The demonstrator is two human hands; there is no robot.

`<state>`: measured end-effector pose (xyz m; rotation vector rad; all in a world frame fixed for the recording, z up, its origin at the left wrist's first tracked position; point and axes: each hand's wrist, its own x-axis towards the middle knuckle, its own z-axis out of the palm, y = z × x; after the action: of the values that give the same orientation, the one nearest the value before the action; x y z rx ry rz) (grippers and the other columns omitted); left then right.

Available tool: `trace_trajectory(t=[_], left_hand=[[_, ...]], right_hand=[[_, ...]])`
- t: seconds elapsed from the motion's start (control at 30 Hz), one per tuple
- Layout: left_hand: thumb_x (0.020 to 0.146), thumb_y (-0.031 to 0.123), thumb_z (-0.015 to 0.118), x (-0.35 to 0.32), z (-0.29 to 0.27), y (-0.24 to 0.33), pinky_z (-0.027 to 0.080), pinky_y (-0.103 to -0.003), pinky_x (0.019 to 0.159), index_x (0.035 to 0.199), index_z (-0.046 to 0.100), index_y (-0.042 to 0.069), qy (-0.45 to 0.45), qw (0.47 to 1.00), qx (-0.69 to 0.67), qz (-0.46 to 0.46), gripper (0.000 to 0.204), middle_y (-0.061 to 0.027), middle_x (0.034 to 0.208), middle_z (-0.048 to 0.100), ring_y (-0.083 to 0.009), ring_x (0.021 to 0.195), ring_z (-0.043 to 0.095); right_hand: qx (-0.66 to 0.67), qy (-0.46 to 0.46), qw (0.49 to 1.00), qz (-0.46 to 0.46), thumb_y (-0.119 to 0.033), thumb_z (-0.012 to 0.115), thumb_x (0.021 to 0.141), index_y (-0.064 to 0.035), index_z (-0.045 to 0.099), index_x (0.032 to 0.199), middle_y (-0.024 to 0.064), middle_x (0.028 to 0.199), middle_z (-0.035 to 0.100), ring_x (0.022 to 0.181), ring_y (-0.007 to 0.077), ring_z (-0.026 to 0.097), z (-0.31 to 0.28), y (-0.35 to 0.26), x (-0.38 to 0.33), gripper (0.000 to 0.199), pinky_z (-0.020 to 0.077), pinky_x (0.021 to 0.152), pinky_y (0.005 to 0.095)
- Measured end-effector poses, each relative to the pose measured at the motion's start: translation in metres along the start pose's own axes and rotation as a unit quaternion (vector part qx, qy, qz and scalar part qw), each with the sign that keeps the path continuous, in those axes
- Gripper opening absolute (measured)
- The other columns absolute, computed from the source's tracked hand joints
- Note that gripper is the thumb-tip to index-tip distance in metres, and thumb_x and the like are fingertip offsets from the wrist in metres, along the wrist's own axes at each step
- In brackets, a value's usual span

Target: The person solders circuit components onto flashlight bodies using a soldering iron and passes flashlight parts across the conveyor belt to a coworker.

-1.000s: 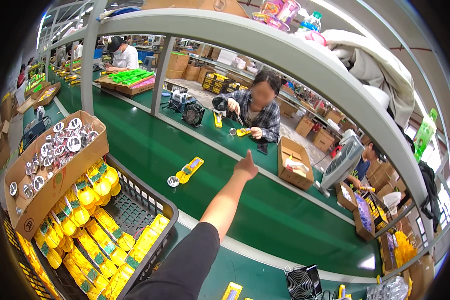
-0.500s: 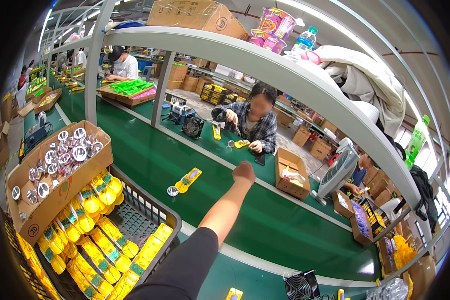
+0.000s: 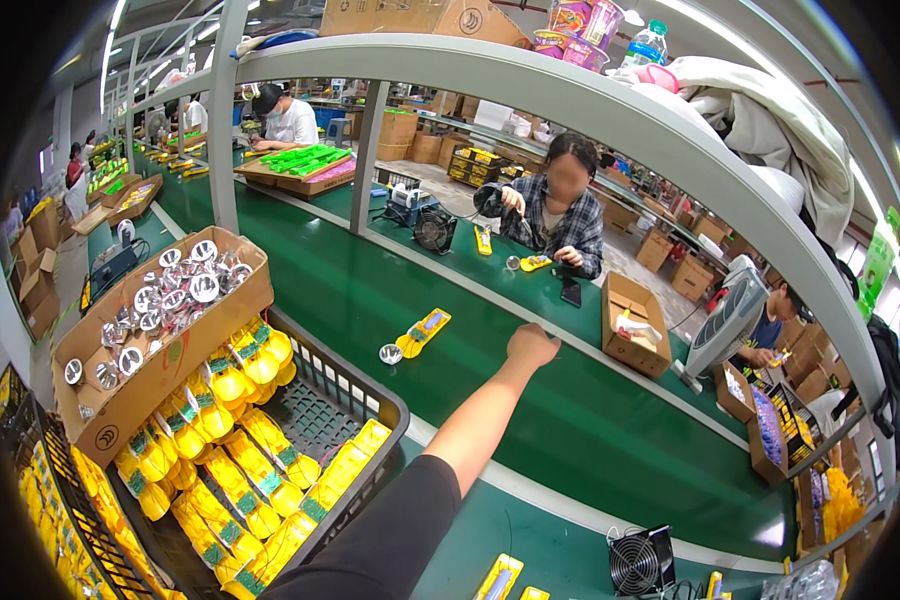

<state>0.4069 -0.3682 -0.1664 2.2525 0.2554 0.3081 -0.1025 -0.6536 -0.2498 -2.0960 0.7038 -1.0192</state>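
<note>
On the left, a brown box holds shiny silver cups. It has a small round mark on its front. Just beside it, a black crate is full of yellow torches with green labels.

One yellow torch lies on the green belt, with a silver cup touching its end.

The right hand is stretched far out over the belt. It looks curled shut and holds nothing I can see. The torch is near it, to its left, and they are not touching. The left hand is not in the picture.

Further right, a small open brown box sits at the belt's far edge. A tall green sign hangs far right.
</note>
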Motion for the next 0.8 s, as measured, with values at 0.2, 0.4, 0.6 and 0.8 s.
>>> trace_trajectory(t=[0.2, 0.4, 0.6, 0.8], left_hand=[[0.070, 0.017, 0.058, -0.016, -0.014, -0.035, 0.051, -0.037, 0.065, 0.083, 0.062, 0.002, 0.060, 0.995, 0.081, -0.016, 0.020, -0.0161, 0.089, 0.061, -0.0298, 0.077, 0.061], [0.079, 0.011, 0.050, 0.025, -0.040, -0.118, 0.050, -0.027, 0.053, 0.103, 0.054, 0.000, 0.296, 0.894, 0.266, -0.203, 0.027, -0.0174, 0.116, 0.049, -0.0186, 0.072, 0.062], [0.079, 0.023, 0.055, 0.044, -0.066, -0.156, 0.050, -0.028, 0.055, 0.107, 0.056, 0.004, 0.218, 0.850, 0.333, -0.346, 0.033, -0.0145, 0.116, 0.051, -0.0207, 0.080, 0.063], [0.076, 0.023, 0.060, 0.038, -0.078, -0.156, 0.051, -0.032, 0.059, 0.093, 0.064, 0.013, 0.069, 0.917, 0.319, -0.229, 0.020, -0.0063, 0.095, 0.063, -0.0215, 0.084, 0.063]], right_hand=[[-0.088, -0.053, 0.985, -0.139, -0.001, 0.048, 0.080, 0.0058, 0.051, 0.084, 0.0132, 0.068, 0.051, 0.057, 0.0210, 0.051, -0.013, -0.021, 0.005, 0.009, 0.0408, 0.051, 0.0279], [-0.168, -0.082, 0.966, -0.177, 0.000, 0.050, 0.077, 0.0048, 0.053, 0.086, 0.0152, 0.071, 0.053, 0.058, 0.0267, 0.053, -0.024, -0.060, 0.011, 0.011, 0.0421, 0.052, 0.0336], [-0.145, -0.072, 0.971, -0.176, 0.001, 0.049, 0.078, 0.0045, 0.053, 0.088, 0.0142, 0.073, 0.053, 0.059, 0.0245, 0.052, -0.016, -0.022, 0.012, 0.011, 0.0416, 0.051, 0.0328], [-0.079, -0.059, 0.992, -0.078, -0.002, 0.046, 0.082, 0.0038, 0.051, 0.087, 0.0101, 0.073, 0.051, 0.060, 0.0172, 0.048, -0.011, -0.007, 0.006, 0.010, 0.0401, 0.051, 0.0294]])
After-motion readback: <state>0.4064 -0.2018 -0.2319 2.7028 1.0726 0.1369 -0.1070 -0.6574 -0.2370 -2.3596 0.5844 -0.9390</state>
